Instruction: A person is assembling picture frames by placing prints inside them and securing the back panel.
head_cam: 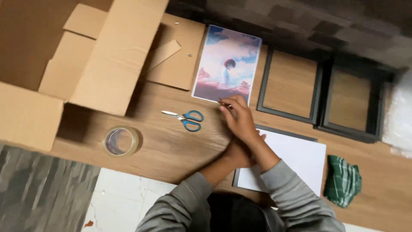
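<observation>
A colourful picture print (pixel 227 64) with a pink and blue sky scene lies flat on the wooden table (pixel 171 150). My right hand (pixel 236 118) reaches forward, and its fingertips pinch the print's lower right edge. My left hand (pixel 238 155) lies on the table under my right wrist, mostly covered by it, beside the left edge of a white sheet (pixel 296 161) resting on a dark frame. Blue-handled scissors (pixel 187 119) lie just left of my right hand.
An open cardboard box (pixel 86 56) fills the left side, with a flat brown backing board (pixel 180 56) beside it. A clear tape roll (pixel 121 141) stands near the table's front edge. Two empty dark frames (pixel 289 86) (pixel 352 103) lie at right, a green cloth (pixel 342 180) below them.
</observation>
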